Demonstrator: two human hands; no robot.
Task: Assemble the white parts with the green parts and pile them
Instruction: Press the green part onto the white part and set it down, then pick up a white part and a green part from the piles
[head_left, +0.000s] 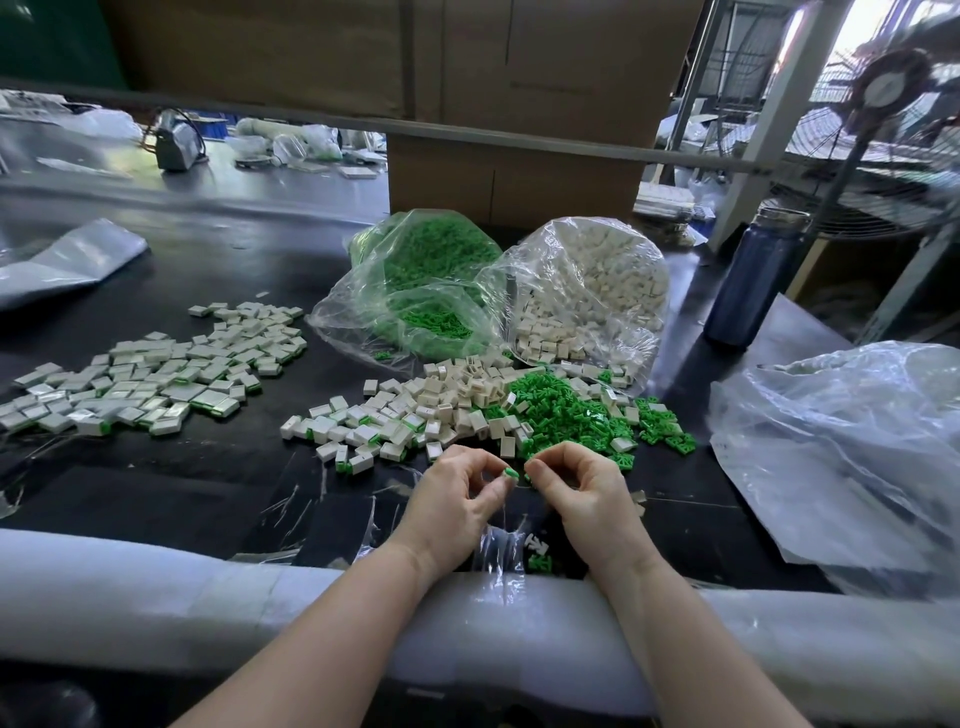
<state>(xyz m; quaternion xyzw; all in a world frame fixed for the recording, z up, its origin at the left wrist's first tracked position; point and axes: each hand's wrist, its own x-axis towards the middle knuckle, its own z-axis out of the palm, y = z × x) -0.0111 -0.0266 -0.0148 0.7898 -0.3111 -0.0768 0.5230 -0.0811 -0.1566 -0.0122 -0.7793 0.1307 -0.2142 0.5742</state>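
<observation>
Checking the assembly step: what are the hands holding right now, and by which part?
The left hand pinches a small green part by its near end. What the right hand holds cannot be told.

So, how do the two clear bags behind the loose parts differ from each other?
The left bag holds green parts; the right bag holds white parts. The left bag's parts look small and thin, the right bag's blockier. Both are clear plastic, lie open on the black table, and spill toward the hands.

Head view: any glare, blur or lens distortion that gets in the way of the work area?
Head view: wide-angle bending curves the padded table edge and the rail above; daylight blows out the top right by the fan; the plastic bags show glare; the background is soft; both hands and the green part are sharp.
</observation>
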